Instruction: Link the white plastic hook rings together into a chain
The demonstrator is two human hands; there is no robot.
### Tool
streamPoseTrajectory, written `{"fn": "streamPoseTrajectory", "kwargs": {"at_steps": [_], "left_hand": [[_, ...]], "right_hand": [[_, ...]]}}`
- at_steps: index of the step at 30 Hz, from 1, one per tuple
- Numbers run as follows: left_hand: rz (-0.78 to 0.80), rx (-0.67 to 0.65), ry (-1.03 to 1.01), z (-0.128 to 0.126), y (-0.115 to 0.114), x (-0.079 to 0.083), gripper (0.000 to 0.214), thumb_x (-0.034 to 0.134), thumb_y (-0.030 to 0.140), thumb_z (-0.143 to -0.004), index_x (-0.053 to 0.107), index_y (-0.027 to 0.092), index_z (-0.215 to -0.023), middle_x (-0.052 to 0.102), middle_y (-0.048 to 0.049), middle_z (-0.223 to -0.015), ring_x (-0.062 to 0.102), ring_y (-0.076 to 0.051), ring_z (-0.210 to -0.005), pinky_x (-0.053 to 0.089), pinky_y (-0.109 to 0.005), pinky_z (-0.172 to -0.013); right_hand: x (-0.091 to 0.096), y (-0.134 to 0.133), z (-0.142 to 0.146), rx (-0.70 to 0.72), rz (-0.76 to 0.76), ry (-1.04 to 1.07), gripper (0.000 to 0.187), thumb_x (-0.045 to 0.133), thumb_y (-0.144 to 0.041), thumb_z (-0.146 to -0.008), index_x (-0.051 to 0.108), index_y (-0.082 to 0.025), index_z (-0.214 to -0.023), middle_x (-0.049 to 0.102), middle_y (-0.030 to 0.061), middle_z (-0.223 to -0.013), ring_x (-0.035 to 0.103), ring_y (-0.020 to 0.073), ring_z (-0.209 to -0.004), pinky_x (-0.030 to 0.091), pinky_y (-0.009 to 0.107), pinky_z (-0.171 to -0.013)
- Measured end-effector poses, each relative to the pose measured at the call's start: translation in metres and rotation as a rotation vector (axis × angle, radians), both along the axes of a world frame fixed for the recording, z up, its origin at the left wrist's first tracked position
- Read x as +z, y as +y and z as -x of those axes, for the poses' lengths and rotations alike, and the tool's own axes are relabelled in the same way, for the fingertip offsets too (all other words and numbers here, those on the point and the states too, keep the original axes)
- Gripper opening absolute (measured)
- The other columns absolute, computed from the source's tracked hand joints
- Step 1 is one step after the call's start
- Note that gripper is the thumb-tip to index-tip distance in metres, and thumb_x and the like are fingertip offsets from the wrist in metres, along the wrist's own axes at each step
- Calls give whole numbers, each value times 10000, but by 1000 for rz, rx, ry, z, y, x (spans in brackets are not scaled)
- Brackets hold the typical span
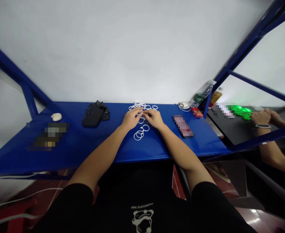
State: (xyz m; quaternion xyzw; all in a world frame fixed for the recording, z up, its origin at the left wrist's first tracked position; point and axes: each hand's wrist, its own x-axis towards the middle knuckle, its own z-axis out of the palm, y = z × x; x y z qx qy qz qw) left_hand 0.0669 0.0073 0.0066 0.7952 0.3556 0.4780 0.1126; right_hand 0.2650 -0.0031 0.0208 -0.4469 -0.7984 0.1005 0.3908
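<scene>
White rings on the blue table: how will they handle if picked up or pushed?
Probably light: the white rings are thin loops. Lying flat on the blue table, they likely slide, not roll. Overlapping ones by the left hand and right hand may drag together.

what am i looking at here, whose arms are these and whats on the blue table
No machine here: a person works with two bare hands, and the single picture comes from a camera on their head, looking forward and down. So the arms coming in from below are their own. The left hand and right hand meet fingertip to fingertip over white rings on the blue table; whether either pinches one is too small to tell. A black bag lies to the left, a coiled white cable and a red box to the right. At the far right another person's hand is by green pieces.
</scene>
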Motion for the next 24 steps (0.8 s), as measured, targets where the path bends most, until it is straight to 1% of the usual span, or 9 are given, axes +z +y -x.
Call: {"fn": "streamPoseTrajectory", "kwargs": {"at_steps": [3,5,8,12,15,20,24], "left_hand": [[14,-25,-9,-1,-2,0,162,591,207,-1027,732,220,-1106,753,-90,-1343,712,-220,-1253,591,-402,-1058],[5,-31,0,0,-2,1,161,584,213,-1031,727,221,-1103,764,-87,-1311,725,-219,-1215,592,-392,-1036],[1,-4,67,2,-1,4,149,588,230,-1033,727,220,-1086,777,-79,-1265,740,-221,-1133,577,-387,-1002],[-6,6,194,3,-2,12,145,598,242,-1030,728,216,-1088,783,-66,-1207,734,-206,-979,534,-378,-955],[-15,-2,239,3,-3,15,127,620,233,-1010,735,214,-1060,787,-54,-1144,717,-196,-901,516,-374,-928],[-36,24,225,3,-2,13,135,661,189,-951,773,220,-1019,796,-48,-1068,727,-214,-956,522,-367,-916],[-39,46,173,2,1,8,169,703,151,-890,817,232,-984,802,-36,-1026,733,-195,-893,555,-341,-864]], "right_hand": [[1,-1,0,10,-10,0,203,638,-270,-1007,813,-226,-1102,808,62,-983,716,202,-861,535,312,-816],[2,0,-1,29,-12,-10,197,638,-275,-1011,812,-222,-1087,806,61,-969,715,198,-848,529,307,-809],[3,2,-7,47,-10,-51,190,640,-271,-1014,811,-217,-1079,806,61,-984,715,193,-857,517,298,-813],[1,9,-16,-32,22,-62,167,661,-252,-998,813,-210,-1053,813,58,-1005,719,188,-866,508,285,-815],[-2,13,-21,-86,61,-58,163,665,-251,-991,815,-213,-1042,817,50,-1003,724,189,-876,512,283,-816],[-4,16,-22,-112,86,-90,163,671,-262,-982,817,-221,-1040,818,46,-1009,720,193,-874,512,292,-812],[-4,16,-23,-117,99,-94,168,666,-252,-982,817,-213,-1048,817,51,-1011,718,190,-870,505,288,-812]]}}
